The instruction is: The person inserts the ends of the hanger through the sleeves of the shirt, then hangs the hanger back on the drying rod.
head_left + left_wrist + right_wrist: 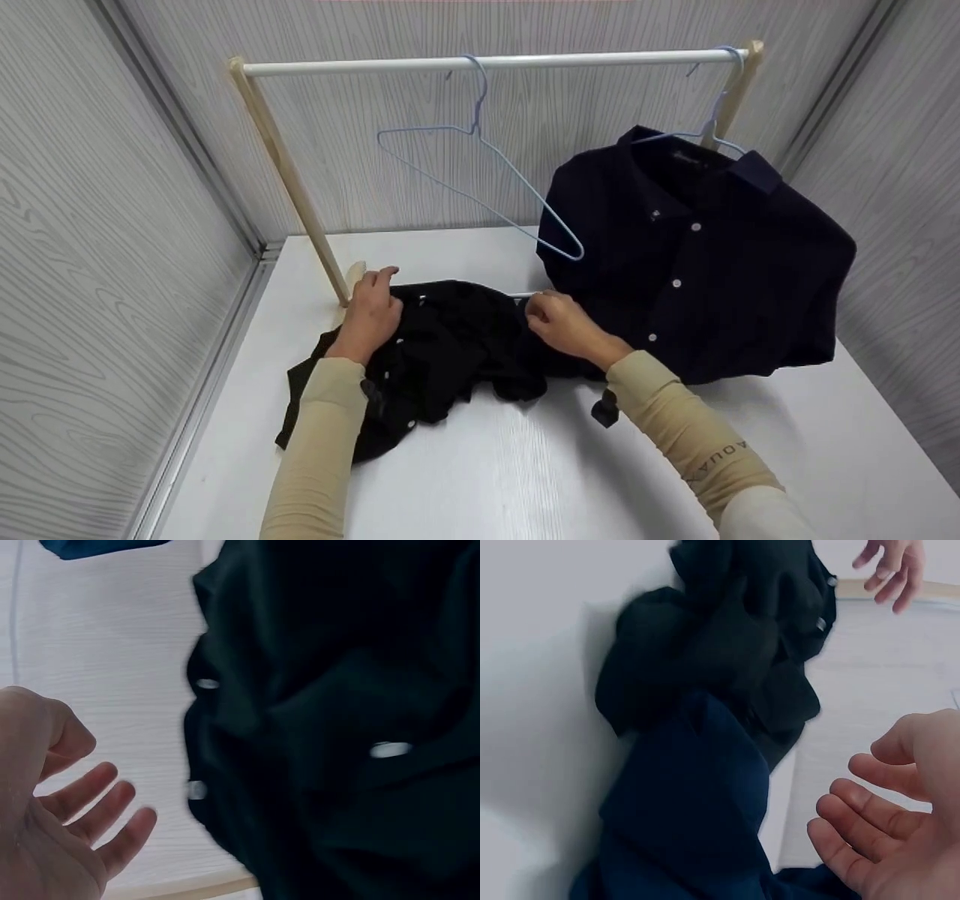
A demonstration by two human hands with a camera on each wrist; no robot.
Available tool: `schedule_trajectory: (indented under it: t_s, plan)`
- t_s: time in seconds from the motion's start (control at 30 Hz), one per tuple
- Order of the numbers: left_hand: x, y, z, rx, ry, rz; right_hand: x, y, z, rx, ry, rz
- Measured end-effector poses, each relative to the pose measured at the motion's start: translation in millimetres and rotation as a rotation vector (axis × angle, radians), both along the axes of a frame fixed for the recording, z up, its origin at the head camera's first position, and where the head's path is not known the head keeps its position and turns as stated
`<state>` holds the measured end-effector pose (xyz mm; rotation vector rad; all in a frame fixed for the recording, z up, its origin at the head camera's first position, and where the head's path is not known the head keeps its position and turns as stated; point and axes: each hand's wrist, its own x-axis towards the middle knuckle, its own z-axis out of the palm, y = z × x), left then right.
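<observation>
A black shirt point(450, 337) with white buttons lies crumpled on the white table. Over its left part hovers my left hand point(369, 315); in the left wrist view the fingers point(112, 810) are spread and loosely bent, holding nothing, beside the cloth point(322, 712). To the right a navy button-up shirt point(742, 285) hangs on a blue wire hanger point(709, 133). My right hand point(566, 324) is between the two shirts, its fingers point(855, 799) loosely curled around nothing. The right wrist view shows a navy sleeve point(690, 795) overlapping the black cloth.
A rack with a white rod point(360, 67) and wooden posts point(289, 176) stands on the table point(480, 480). Another blue wire hanger point(474, 129) hangs mid-rod, its lower right corner overlapping the navy shirt. Grey wood-patterned walls point(112, 262) enclose the table.
</observation>
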<state>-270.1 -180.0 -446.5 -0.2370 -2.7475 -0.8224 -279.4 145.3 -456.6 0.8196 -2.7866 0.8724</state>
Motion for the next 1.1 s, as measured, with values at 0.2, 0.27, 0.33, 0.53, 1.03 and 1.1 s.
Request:
schedule_trajectory:
  t_s: [0.2, 0.27, 0.33, 0.53, 1.03, 1.1]
  plan:
    - [4.1, 8.6, -23.9, -0.096, -0.113, 0.015, -1.5, -20, -15.6, 0.047, -0.024, 0.001]
    - [4.6, 12.7, -30.2, -0.125, -0.169, 0.02, -2.0, -25, -20.5, 0.069, -0.036, -0.004]
    - [5.1, 16.6, -36.0, -0.145, -0.206, 0.022, -2.9, -31, -25.4, 0.099, -0.048, -0.012]
    - [6.5, 23.8, -50.7, -0.192, -0.205, 0.032, -5.3, -50, -33.5, 0.178, -0.089, -0.01]
    - [14.5, 10.4, -57.3, -0.1, 0.063, 0.152, -13.7, -72, -43.5, 0.321, -0.087, 0.0]
    - [15.6, 7.2, -58.3, -0.124, 0.09, 0.2, -15.2, -74, -44.0, 0.348, -0.083, 0.003]
